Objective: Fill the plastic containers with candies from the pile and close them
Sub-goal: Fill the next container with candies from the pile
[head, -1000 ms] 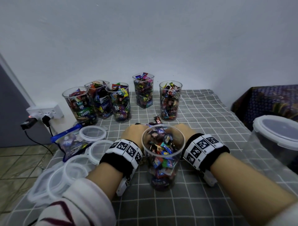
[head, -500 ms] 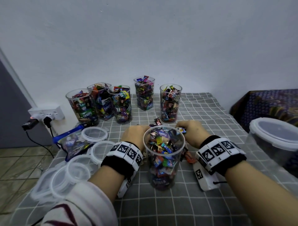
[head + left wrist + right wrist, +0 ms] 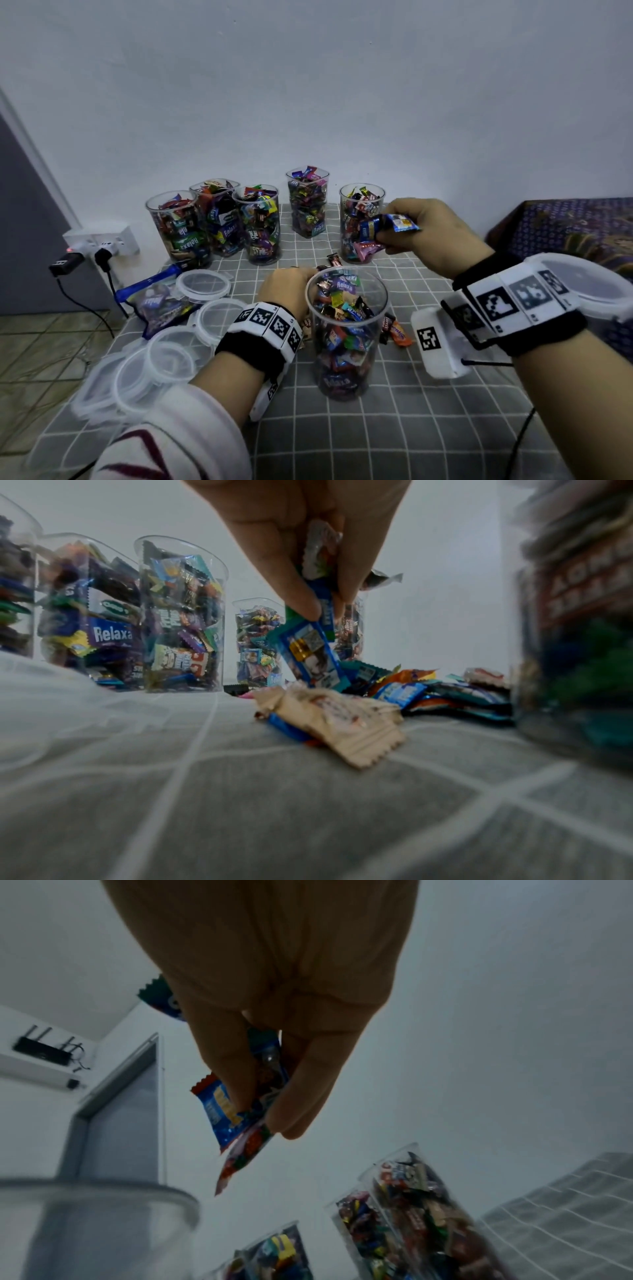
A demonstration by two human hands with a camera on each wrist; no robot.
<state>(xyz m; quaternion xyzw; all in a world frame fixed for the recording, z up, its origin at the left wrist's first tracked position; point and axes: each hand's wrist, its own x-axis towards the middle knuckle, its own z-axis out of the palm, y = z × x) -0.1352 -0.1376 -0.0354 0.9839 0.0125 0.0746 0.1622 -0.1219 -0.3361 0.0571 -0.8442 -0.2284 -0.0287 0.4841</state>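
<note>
A clear plastic container [image 3: 346,342], more than half full of wrapped candies, stands open in front of me. My right hand [image 3: 421,236] is raised above and behind it, gripping a bunch of candies [image 3: 380,233], blue and pink wrappers sticking out; the right wrist view shows the candies [image 3: 246,1110] pinched between the fingers [image 3: 301,1096]. My left hand [image 3: 287,287] is low on the cloth left of the container, pinching a few candies [image 3: 311,639] from the pile [image 3: 428,693]. Several filled open containers [image 3: 260,226] stand at the back.
Several clear round lids [image 3: 164,356] lie at the left beside a blue candy bag [image 3: 154,301]. A big lidded tub [image 3: 589,284] stands at the right. Loose candies [image 3: 394,329] lie right of the container. A power strip [image 3: 99,243] sits against the wall.
My right hand has risen from the cloth behind the container, up and to the right, with a bunch of candies. My left hand has stayed low at the pile.
</note>
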